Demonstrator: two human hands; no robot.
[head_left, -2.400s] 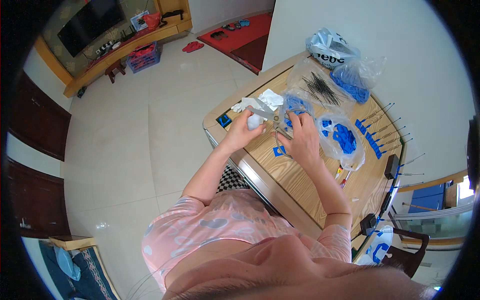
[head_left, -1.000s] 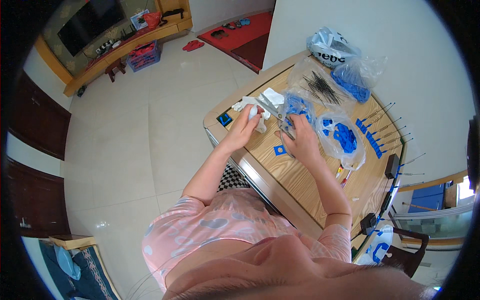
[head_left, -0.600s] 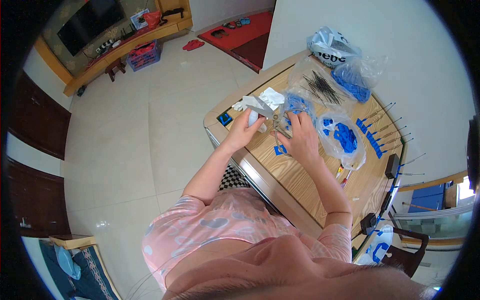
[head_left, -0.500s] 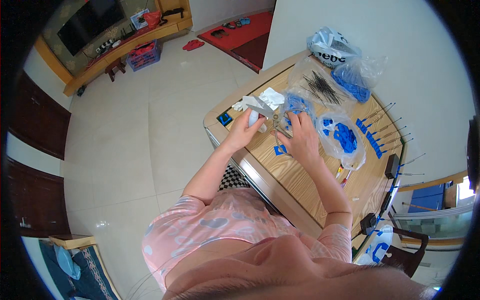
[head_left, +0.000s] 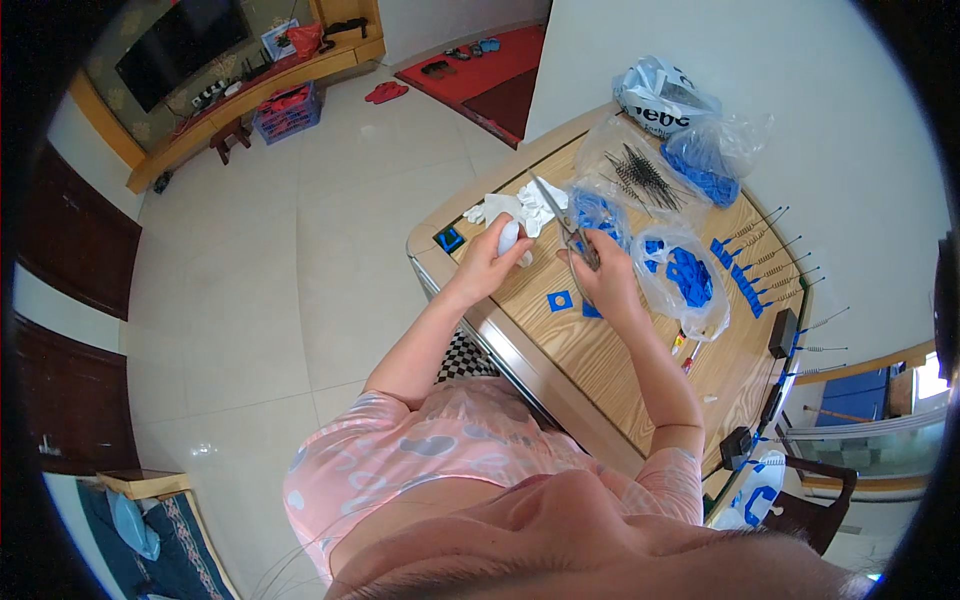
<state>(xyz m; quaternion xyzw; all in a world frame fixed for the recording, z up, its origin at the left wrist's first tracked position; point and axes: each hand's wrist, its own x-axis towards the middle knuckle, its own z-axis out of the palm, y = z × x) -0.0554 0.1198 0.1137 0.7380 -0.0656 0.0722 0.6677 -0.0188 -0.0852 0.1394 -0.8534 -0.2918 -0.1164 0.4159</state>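
Note:
My left hand [head_left: 486,262] is closed around a small white rounded object [head_left: 508,237]; its exact kind cannot be made out. To its right, my right hand [head_left: 608,270] grips metal scissors [head_left: 568,222] by the handles, their blades pointing away toward the far edge of the table. The scissors are apart from the white object. On the wood just below them lies a small blue square with a round hole [head_left: 560,301], and another blue piece [head_left: 591,310] shows partly beside my right hand. White cloth gloves [head_left: 540,206] lie crumpled behind both hands.
Clear bags of blue pieces [head_left: 690,278] and dark spiral wires [head_left: 645,175] fill the table's far side. Spiral wires with blue ends [head_left: 775,262] line the right edge near a black block [head_left: 784,333]. A small blue-and-black square [head_left: 449,238] sits at the left corner.
The scissors have swung away from my left hand, and their blades have come together and now point away from me. My right hand has turned slightly; my left stays almost in place.

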